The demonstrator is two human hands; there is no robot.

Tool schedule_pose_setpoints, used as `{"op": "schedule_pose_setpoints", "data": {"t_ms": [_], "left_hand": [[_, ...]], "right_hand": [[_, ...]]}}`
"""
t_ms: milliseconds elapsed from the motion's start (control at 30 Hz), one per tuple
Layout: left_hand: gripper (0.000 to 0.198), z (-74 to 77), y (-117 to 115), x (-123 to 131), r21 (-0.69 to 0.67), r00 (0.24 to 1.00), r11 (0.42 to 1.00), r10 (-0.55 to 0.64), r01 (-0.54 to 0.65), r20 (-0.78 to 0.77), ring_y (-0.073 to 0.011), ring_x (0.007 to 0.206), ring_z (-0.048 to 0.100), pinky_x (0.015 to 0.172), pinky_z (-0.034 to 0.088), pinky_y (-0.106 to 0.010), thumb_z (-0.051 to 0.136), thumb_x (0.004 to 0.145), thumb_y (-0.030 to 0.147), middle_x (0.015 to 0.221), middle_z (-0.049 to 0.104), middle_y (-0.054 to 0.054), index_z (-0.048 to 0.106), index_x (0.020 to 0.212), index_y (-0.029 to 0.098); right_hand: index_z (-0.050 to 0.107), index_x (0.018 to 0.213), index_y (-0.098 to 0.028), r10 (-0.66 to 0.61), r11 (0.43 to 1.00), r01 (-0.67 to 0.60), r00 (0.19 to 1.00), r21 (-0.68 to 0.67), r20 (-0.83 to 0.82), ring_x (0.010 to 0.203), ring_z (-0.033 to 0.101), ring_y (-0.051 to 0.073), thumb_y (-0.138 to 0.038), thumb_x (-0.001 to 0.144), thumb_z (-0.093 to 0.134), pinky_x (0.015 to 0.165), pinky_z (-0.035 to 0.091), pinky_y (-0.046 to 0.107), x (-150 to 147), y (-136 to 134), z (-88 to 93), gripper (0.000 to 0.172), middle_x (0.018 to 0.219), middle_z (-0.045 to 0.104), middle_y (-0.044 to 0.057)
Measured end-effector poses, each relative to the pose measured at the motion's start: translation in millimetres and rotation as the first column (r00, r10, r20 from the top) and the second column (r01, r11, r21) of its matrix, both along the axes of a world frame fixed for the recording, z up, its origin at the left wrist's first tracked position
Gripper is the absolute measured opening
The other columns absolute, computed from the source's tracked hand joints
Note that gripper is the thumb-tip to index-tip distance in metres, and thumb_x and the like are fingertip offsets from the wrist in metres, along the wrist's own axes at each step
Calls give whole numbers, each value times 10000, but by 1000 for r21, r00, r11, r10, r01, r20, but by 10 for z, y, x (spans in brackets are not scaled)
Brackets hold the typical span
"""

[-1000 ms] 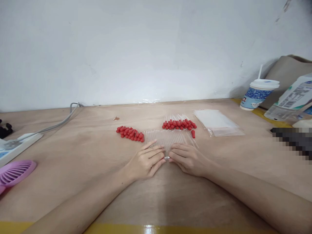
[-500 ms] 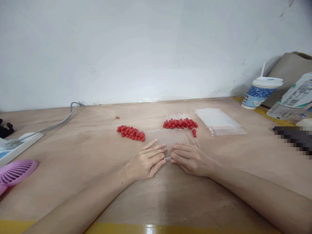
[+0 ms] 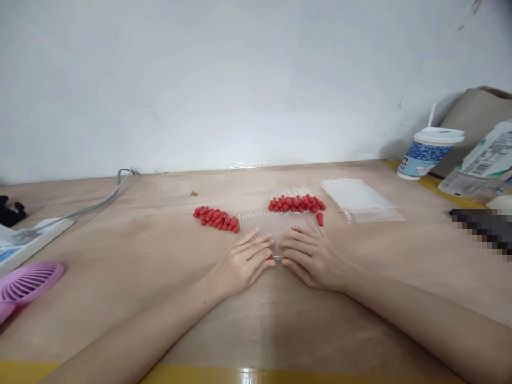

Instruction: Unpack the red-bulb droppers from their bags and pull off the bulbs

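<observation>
My left hand (image 3: 244, 262) pinches a small red bulb at the end of a clear thin tube (image 3: 278, 258), low in the middle of the table. The tube spans the gap between my hands. My right hand (image 3: 310, 257) lies over its other end with fingers spread; whether its thumb touches the tube is hidden. Just beyond the hands is a flat row of clear tubes (image 3: 262, 221), partly covered by my fingers. Several loose red bulbs (image 3: 216, 218) lie to its left. Behind it are tubes with red bulbs fitted (image 3: 296, 202). One single red bulb (image 3: 320, 218) rests at the row's right.
Clear plastic bags (image 3: 360, 194) lie at the back right. Farther right stand a lidded paper cup (image 3: 426, 154) and a plastic packet (image 3: 480, 162), near a dark pixelated object (image 3: 480, 226). At left are a pink fan (image 3: 32, 282) and a power strip (image 3: 44, 240) with a grey cable.
The fingers of my right hand have spread and shifted slightly forward over the row of tubes. My left hand has barely moved, and the tube between the hands lies a little farther forward.
</observation>
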State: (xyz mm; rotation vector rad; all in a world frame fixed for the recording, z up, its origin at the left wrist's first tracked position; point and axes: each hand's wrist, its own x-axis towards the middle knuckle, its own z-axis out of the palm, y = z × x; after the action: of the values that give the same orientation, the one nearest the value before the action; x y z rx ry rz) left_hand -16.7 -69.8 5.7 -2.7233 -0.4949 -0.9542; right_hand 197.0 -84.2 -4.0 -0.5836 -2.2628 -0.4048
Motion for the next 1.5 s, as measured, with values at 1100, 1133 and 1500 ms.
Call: {"op": "schedule_pose_setpoints", "data": {"t_ms": [1100,1133,1500], "left_hand": [[132,77,-43,8,29,992,1000,2,2,-123,-197,1076,551,1046,297,-443,452,829,153,1013,665,-68,582,831,138],[134,77,-44,8,22,993,1000,2,1,-122,-196,1073,553,1044,299,-440,447,830,151,1006,667,-66,580,817,141],[142,78,-36,14,-33,993,999,11,-15,-117,-187,1068,555,1040,314,-413,447,855,178,985,673,-60,561,772,153]], "right_hand": [[599,838,-96,89,993,-98,985,62,147,956,615,169,-150,842,508,995,438,348,-12,-15,54,106,807,679,73],[600,839,-94,88,993,-99,985,66,148,955,616,171,-150,839,513,994,440,349,-8,-15,56,103,814,681,76],[586,908,-80,89,984,-109,986,142,138,1056,566,198,-133,816,547,997,441,378,58,26,-7,113,984,668,128]]}}
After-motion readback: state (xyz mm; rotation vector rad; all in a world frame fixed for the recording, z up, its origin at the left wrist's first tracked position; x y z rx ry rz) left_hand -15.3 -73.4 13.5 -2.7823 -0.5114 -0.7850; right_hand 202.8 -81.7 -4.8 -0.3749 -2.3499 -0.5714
